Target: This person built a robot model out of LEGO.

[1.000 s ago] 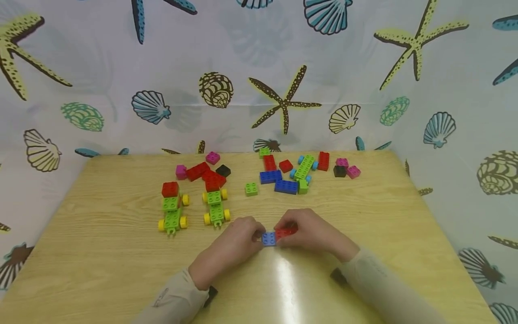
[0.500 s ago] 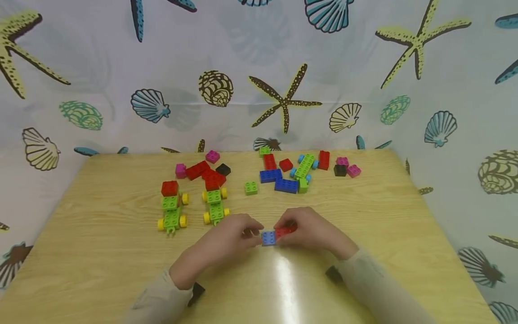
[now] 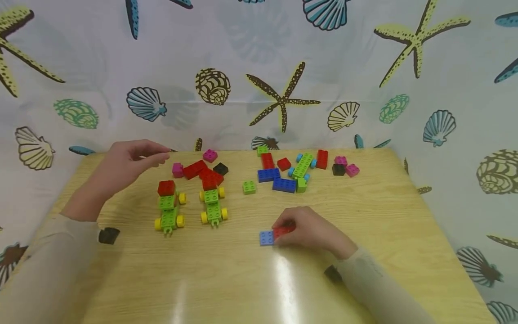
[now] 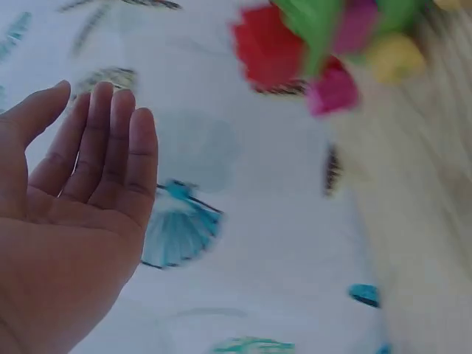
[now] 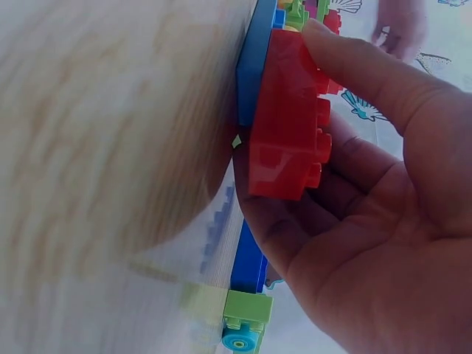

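Note:
My right hand (image 3: 309,228) pinches a red brick (image 5: 284,122) between thumb and fingers, low over the table's middle. A blue brick (image 3: 266,238) sits directly at the red one's left end, a little lower in the right wrist view. Up at the far left, my left hand (image 3: 117,173) hovers with nothing in it, its fingers extended in the left wrist view. Close to its fingertips lie a magenta brick (image 3: 177,170) and a red brick (image 3: 194,169). Below it stand two green wheeled builds, the left one (image 3: 168,219) and the right one (image 3: 213,210), with red bricks at their far ends.
Farther back lie two dark blue bricks, one (image 3: 269,175) behind the other (image 3: 284,185), near a green base with light blue wheels (image 3: 302,166). A lone green brick (image 3: 249,187) is left of them. Magenta and black bricks (image 3: 338,169) cluster at right. A patterned cloth (image 3: 226,121) hangs behind the table.
My left hand has let go of the blue brick and swung away to the far left, above the wheeled builds. The right hand stays in place with the red brick.

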The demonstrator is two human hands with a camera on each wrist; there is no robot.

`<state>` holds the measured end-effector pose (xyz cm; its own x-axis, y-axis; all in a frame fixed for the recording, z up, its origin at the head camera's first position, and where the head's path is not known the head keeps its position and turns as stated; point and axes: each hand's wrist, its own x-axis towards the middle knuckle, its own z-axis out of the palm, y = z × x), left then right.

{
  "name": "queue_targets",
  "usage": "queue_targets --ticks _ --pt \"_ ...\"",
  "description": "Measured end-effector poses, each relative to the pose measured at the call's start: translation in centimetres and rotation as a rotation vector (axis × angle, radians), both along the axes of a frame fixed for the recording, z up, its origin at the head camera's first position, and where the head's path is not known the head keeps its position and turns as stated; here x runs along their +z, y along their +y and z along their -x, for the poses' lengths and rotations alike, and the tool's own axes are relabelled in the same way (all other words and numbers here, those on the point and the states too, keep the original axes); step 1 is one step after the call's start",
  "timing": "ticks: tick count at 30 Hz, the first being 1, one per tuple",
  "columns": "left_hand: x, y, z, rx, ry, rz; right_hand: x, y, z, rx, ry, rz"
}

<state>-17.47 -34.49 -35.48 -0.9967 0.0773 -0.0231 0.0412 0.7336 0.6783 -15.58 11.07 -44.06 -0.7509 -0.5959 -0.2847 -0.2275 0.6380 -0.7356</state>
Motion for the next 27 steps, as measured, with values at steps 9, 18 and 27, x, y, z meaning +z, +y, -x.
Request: queue_targets --ticks 9,18,27 --pt "-6.2 -3.1 6.0 -0.085 -0.184 -0.009 0.1 0.0 0.1 -0.004 -0.011 -0.007" --pt "-8.5 -4.1 7.0 -0.106 -0.204 0.005 -0.2 0.0 0.2 -0.005 -0.023 -0.011" --pt "-9.8 -5.1 7.2 -0.061 -0.199 0.032 -0.2 0.1 0.3 -0.005 -0.020 -0.006"
